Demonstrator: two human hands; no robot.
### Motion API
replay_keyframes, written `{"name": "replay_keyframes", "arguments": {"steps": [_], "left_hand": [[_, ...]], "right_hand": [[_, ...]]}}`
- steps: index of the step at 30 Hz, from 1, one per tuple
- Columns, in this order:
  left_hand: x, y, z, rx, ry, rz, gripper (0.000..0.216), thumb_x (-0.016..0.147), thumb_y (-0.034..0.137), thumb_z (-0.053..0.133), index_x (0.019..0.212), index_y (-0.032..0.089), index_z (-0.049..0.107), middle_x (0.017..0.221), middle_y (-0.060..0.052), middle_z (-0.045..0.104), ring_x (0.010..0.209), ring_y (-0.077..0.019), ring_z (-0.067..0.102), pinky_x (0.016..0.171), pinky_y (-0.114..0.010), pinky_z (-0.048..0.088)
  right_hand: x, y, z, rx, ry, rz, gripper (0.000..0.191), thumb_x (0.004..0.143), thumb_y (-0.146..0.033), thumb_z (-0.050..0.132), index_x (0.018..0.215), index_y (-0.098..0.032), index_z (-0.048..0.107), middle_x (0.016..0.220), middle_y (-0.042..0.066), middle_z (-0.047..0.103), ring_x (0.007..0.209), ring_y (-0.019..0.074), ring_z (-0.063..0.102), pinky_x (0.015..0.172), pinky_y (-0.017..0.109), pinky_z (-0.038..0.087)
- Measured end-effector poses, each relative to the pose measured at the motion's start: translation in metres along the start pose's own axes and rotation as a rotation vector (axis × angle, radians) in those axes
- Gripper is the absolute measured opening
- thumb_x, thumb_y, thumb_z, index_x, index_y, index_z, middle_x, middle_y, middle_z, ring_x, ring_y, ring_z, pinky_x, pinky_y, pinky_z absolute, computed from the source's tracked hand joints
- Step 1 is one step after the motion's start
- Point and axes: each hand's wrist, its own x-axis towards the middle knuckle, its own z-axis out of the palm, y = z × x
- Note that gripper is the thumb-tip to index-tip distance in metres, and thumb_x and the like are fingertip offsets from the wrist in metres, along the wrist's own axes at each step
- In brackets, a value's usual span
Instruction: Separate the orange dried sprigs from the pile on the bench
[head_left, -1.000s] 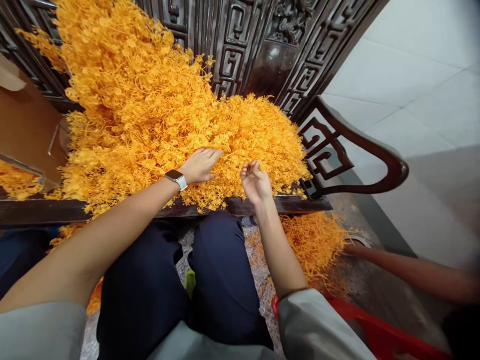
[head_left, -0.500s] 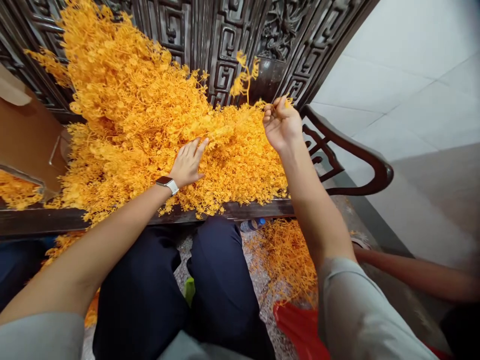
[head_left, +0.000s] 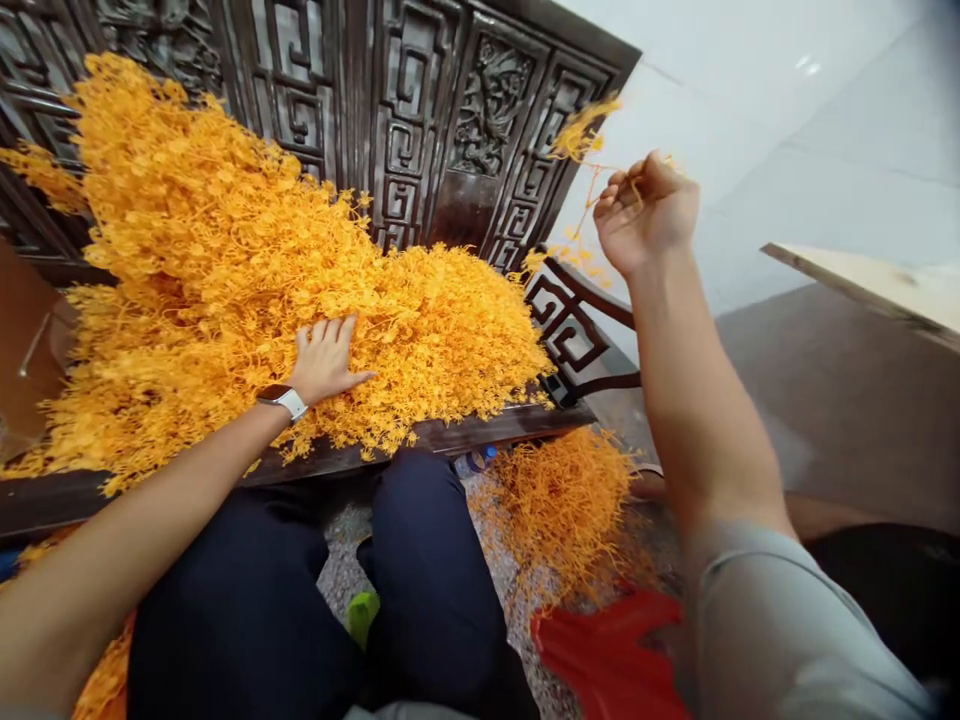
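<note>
Carved bench point(head_left: 450, 435): orange sprig point(head_left: 577, 135) pinched in right hand point(head_left: 645, 212) fingers point(head_left: 619, 190).

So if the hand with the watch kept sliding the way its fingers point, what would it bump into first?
The left hand lies flat on the orange sprig pile, fingers pointing up the heap. It would likely push into more sprigs first, then the carved wooden backrest behind, though depth is hard to judge.
</note>
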Motion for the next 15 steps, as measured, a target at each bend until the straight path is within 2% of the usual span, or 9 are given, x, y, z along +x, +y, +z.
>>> {"name": "replay_keyframes", "arguments": {"steps": [2, 4, 6, 7, 10, 12, 15], "left_hand": [[0.000, 0.007, -0.008, -0.001, 0.042, 0.018, 0.107, 0.086, 0.076, 0.064, 0.166, 0.011, 0.037, 0.157, -0.030, 0.052, 0.140, -0.0518, 0.045, 0.117, -0.067, 0.028], [0.001, 0.016, -0.021, -0.002, 0.108, 0.046, 0.095, 0.088, 0.075, 0.062, 0.159, 0.013, 0.048, 0.154, -0.027, 0.055, 0.138, -0.0506, 0.046, 0.118, -0.067, 0.027], [0.007, 0.029, -0.038, -0.021, 0.189, 0.089, 0.076, 0.095, 0.070, 0.059, 0.148, 0.017, 0.057, 0.151, -0.022, 0.058, 0.138, -0.0477, 0.046, 0.120, -0.067, 0.024], [0.011, 0.038, -0.047, -0.043, 0.233, 0.110, 0.066, 0.098, 0.068, 0.056, 0.143, 0.019, 0.061, 0.150, -0.020, 0.059, 0.138, -0.0462, 0.046, 0.120, -0.066, 0.024], [0.026, 0.083, -0.072, -0.211, 0.304, 0.182, 0.051, 0.105, 0.061, 0.049, 0.126, 0.019, 0.068, 0.136, -0.017, 0.067, 0.131, -0.0403, 0.053, 0.117, -0.060, 0.033], [0.038, 0.123, -0.082, -0.453, 0.261, 0.243, 0.049, 0.107, 0.060, 0.047, 0.116, 0.018, 0.070, 0.120, -0.017, 0.073, 0.116, -0.0336, 0.062, 0.108, -0.053, 0.044], [0.057, 0.176, -0.081, -0.839, 0.164, 0.178, 0.056, 0.102, 0.069, 0.053, 0.114, 0.018, 0.071, 0.122, -0.016, 0.075, 0.117, -0.0314, 0.066, 0.106, -0.049, 0.049]], "right_hand": [[-0.021, -0.003, 0.001, -0.042, -0.040, -0.027, 0.071, 0.111, -0.028, 0.022, 0.049, -0.009, 0.050, 0.063, -0.003, 0.069, 0.063, -0.0081, 0.062, 0.061, 0.017, 0.043], [-0.043, -0.005, 0.008, -0.114, -0.061, -0.055, 0.058, 0.111, -0.032, 0.042, 0.059, -0.011, 0.057, 0.067, -0.004, 0.068, 0.064, -0.0037, 0.063, 0.064, 0.015, 0.047], [-0.065, -0.006, 0.023, -0.179, -0.048, -0.046, 0.041, 0.102, -0.038, 0.066, 0.069, -0.015, 0.061, 0.070, -0.003, 0.067, 0.063, 0.0022, 0.061, 0.062, 0.017, 0.052], [-0.075, -0.007, 0.032, -0.204, -0.044, -0.027, 0.036, 0.098, -0.040, 0.071, 0.072, -0.017, 0.062, 0.071, -0.002, 0.066, 0.063, 0.0048, 0.060, 0.061, 0.019, 0.052], [-0.099, -0.010, 0.060, -0.260, -0.113, 0.003, 0.029, 0.092, -0.042, 0.075, 0.079, -0.018, 0.066, 0.076, 0.002, 0.066, 0.066, 0.0091, 0.059, 0.062, 0.023, 0.053], [-0.114, -0.008, 0.077, -0.286, -0.175, -0.007, 0.026, 0.089, -0.044, 0.077, 0.088, -0.019, 0.069, 0.077, 0.002, 0.067, 0.065, 0.0100, 0.057, 0.061, 0.025, 0.050], [-0.139, 0.002, 0.094, -0.384, -0.255, -0.054, 0.031, 0.088, -0.050, 0.079, 0.096, -0.022, 0.069, 0.067, -0.003, 0.061, 0.056, 0.0094, 0.046, 0.053, 0.025, 0.038]]}}
